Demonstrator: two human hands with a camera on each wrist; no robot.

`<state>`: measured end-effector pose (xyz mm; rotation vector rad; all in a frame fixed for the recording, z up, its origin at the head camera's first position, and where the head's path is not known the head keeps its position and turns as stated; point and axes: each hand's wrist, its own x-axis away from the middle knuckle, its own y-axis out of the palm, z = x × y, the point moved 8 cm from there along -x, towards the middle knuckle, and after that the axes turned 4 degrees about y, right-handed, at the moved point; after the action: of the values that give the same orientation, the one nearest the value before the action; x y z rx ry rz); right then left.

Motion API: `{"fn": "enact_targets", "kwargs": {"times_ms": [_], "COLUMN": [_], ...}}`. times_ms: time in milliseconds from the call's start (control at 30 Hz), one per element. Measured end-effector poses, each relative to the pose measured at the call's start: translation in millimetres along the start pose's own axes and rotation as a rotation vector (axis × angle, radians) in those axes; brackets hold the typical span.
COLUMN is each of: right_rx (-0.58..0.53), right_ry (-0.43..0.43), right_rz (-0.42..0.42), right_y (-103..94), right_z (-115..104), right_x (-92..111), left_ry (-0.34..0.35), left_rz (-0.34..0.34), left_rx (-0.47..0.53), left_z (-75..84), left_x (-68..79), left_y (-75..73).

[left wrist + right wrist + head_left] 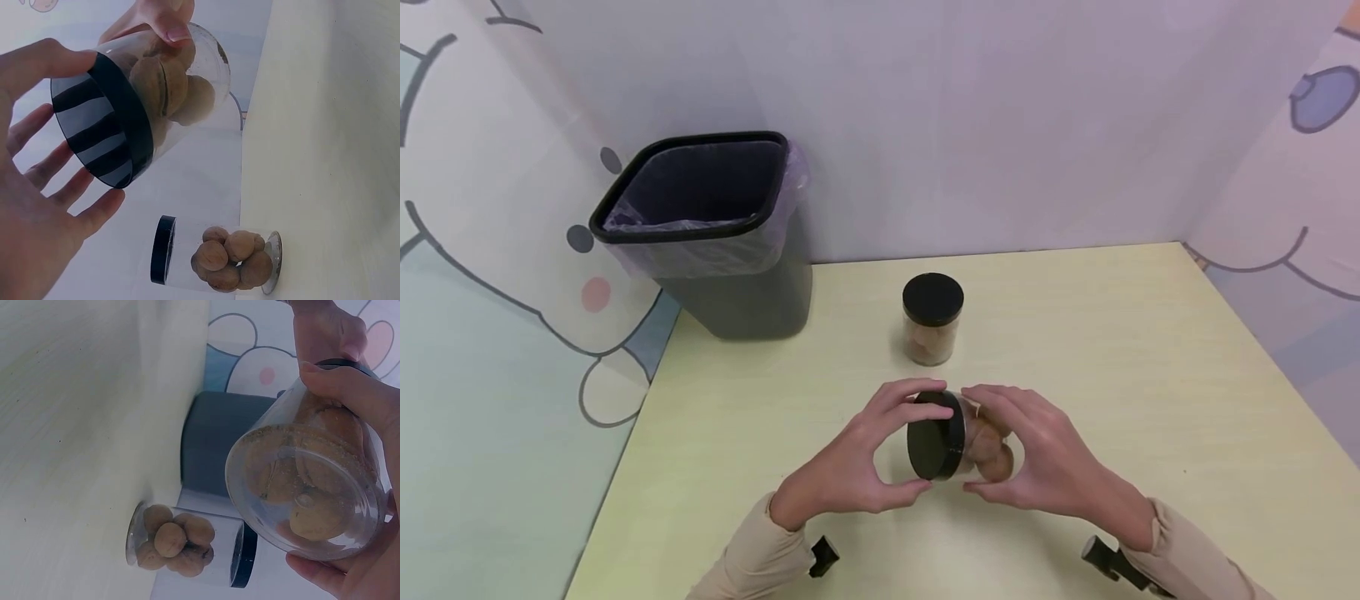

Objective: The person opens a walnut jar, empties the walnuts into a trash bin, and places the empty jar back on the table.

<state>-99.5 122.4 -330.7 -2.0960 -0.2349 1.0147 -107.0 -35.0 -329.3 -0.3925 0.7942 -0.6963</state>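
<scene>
A clear jar (pixel 306 494) with a black lid (pixel 936 437) is tipped on its side between my two hands above the table. With thumb and fingertips spread around its rim, my left hand (pixel 880 446) grips the lid. My right hand (pixel 1048 450) holds the clear body of the jar from the other side. Several round, brown, nut-like pieces (pixel 165 87) lie inside, one showing a dark seam. Beyond the hands, a second jar (pixel 931 337) of the same kind stands upright, its black lid on, with similar brown pieces in it.
At the back left of the pale yellow table (pixel 1075 333) stands a grey bin (pixel 745 304) with a black rim and a thin plastic liner. White and pastel cartoon-printed panels (pixel 535 167) border the table. Dark wrist devices (pixel 823 557) show near both sleeves.
</scene>
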Motion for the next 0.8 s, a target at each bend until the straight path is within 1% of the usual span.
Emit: {"fn": "enact_targets", "kwargs": {"times_ms": [233,400,800], "right_rx": [-0.012,-0.01,-0.014], "right_ry": [-0.009,-0.018,-0.029], "right_rz": [0.005,0.007,0.016], "right_y": [0.7,0.7,-0.9], "right_z": [-2.0,-3.2,-7.2], "right_x": [-0.9,-1.5,-0.9], "left_ry": [-0.026,-0.039,-0.102], "left_rz": [0.048,0.088,0.123], "left_rx": [-0.015,-0.004,0.008], "left_z": [-3.9,-5.5,-7.4], "left_x": [1.8,2.2,4.7], "left_y": [-3.5,-5.2,-4.3]}}
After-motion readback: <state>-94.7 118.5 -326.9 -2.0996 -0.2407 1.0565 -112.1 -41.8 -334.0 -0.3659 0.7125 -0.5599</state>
